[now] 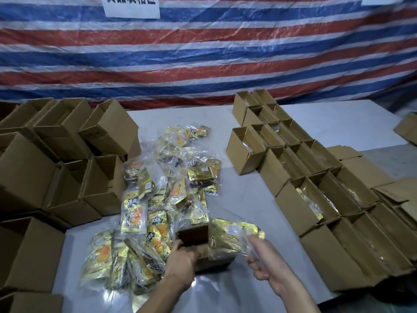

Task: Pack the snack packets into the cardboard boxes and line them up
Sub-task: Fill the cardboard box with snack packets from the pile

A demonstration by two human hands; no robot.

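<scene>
I'm pinching this snack packet [234, 236], likely light and slippery, by its crinkly edge with right fingers [253, 246], left fingers [180, 244] gripping the cardboard box [214, 262].

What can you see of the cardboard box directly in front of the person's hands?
The box is small and made of plain brown cardboard. It stands upright on the white table, its top open and its inside dark. The left hand grips its near left edge. The right hand holds a gold snack packet over its right side. The pile of packets reaches its left wall.
</scene>
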